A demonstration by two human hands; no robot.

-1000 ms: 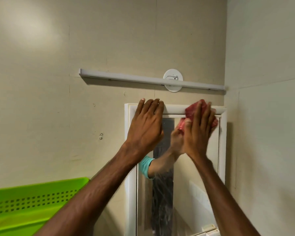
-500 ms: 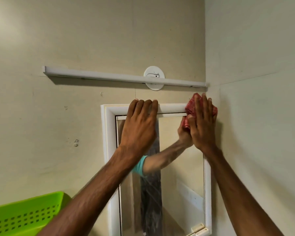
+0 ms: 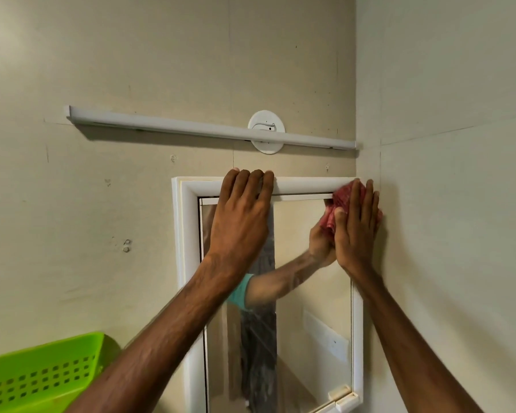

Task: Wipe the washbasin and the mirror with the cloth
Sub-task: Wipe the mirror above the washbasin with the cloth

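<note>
step: mirror (image 3: 310, 308) wipe, top-right corner | right hand (image 3: 356, 225) flat, pressing cloth (image 3: 343, 201) | left hand (image 3: 242, 216) flat, bracing frame (image 3: 304, 184) | next, likely: sweep down the glass

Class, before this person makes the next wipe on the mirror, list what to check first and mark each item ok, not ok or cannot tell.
1. Cloth under control: ok, the flat right hand presses the red cloth at the top right corner of the mirror frame.
2. Steadying hand: ok, the left hand rests on the frame's top.
3. Path across the glass: not ok, the left forearm crosses it.
4. Glass clean: cannot tell, the grey streaky patch may be a reflection.
5. Washbasin wiped: cannot tell, out of view.
</note>
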